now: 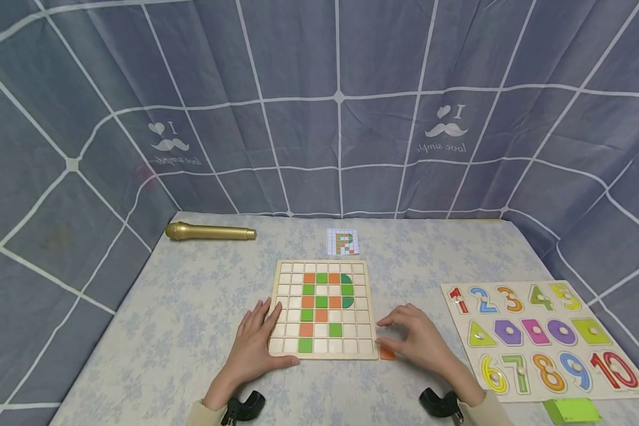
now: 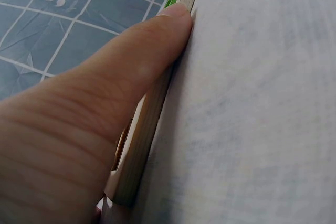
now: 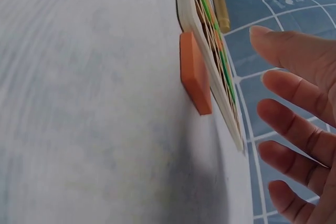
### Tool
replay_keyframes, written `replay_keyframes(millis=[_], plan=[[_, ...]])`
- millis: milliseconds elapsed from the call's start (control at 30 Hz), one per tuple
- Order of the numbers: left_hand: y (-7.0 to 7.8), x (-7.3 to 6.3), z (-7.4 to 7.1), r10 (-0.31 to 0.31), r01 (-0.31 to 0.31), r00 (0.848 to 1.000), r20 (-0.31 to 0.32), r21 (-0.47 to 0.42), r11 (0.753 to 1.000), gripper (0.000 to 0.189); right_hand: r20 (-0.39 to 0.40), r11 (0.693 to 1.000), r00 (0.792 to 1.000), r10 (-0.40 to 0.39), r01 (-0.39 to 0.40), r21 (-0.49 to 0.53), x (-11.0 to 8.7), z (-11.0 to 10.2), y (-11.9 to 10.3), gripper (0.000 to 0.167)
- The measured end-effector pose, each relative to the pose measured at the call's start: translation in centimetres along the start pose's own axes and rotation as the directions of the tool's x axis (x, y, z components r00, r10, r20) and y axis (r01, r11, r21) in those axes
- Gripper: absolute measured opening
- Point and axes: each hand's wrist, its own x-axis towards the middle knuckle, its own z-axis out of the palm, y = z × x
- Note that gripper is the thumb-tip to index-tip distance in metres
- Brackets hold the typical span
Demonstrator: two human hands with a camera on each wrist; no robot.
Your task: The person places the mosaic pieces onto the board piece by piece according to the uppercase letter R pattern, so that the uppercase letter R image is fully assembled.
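A square wooden grid board (image 1: 356,340) lies on the table, with orange and green tiles set in it in a letter R shape. My left hand (image 1: 257,340) rests on the board's left edge, its thumb along the front rim, as the left wrist view also shows. Beside the board's front right corner lies a loose orange tile (image 3: 193,72) on the cloth. Over that tile hovers my right hand (image 1: 418,340), fingers spread apart and bent a little, with nothing between them. Past the board sits a small pattern card (image 1: 343,242) printed with a similar R.
At the back left lies a gold microphone (image 1: 210,231). To the right is a number and shape puzzle board (image 1: 458,322), with a green block (image 1: 571,411) at its front edge. A grid-patterned blue curtain (image 1: 298,136) encloses the table's back and sides.
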Motion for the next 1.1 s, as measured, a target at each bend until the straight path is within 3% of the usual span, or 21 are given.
replay_keyframes(millis=[300,600,867,1100], plan=[[0.0,0.0,0.0,0.0,0.0,1.0,0.001,0.002,1.0,0.115,0.027,0.999,0.999,0.041,-0.04,-0.029,-0.6,-0.2,0.5,0.029],[0.1,-0.1,-0.1,0.003,-0.003,1.0,0.0,-0.001,1.0,0.115,0.04,0.998,0.999,0.021,-0.018,-0.066,-1.1,-0.2,0.8,0.03],[0.1,0.0,-0.1,-0.002,0.002,1.0,0.002,-0.002,1.0,0.115,0.103,0.996,0.993,0.061,-0.054,-0.071,-1.3,-0.5,0.8,0.034],[0.1,-0.1,0.0,0.003,-0.003,1.0,0.001,-0.004,1.0,0.115,0.145,0.998,0.988,0.05,-0.042,-0.055,-1.4,-0.8,0.8,0.032]])
